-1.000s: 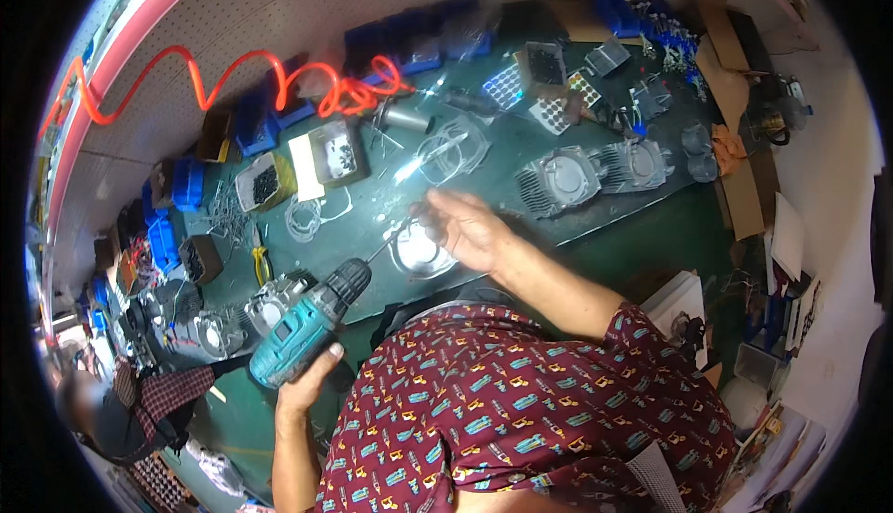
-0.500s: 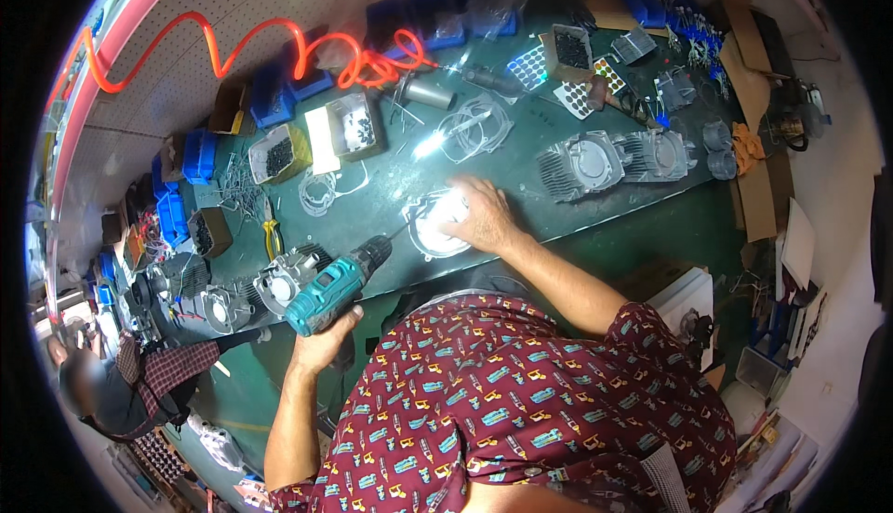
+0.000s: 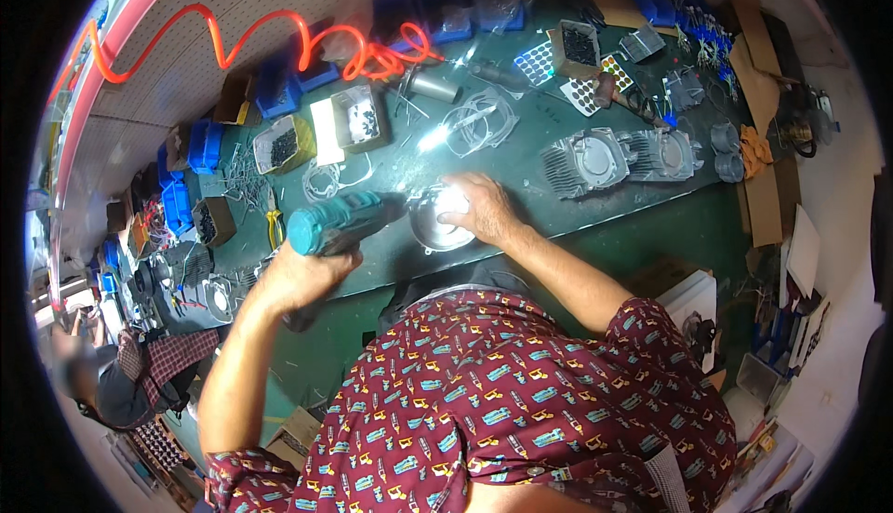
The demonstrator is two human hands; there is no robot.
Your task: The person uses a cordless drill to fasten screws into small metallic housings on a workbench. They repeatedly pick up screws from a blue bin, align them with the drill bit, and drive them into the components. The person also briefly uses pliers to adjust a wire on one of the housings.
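My left hand [image 3: 309, 277] is wrapped around the grip of a teal cordless drill [image 3: 337, 221]. The drill is nearly level, its front end pointing right at the edge of a round metal housing [image 3: 437, 237]; whether the tip touches cannot be told because of blur. My right hand [image 3: 487, 214] holds that housing on the green bench from its right side, fingers over the top and thumb across the middle. Glare washes out the housing's centre.
Finned metal housings [image 3: 593, 161] stand to the right. Behind lie thin ring gaskets [image 3: 482, 124], a box of small white and black parts [image 3: 357, 119] and a coiled orange air hose [image 3: 370, 59]. Yellow-handled pliers [image 3: 274, 223] lie left. A person [image 3: 139, 378] is at the far left.
My left hand has raised the drill and swung it more level, its front end moving up and right toward the round housing. My right hand stays on the housing.
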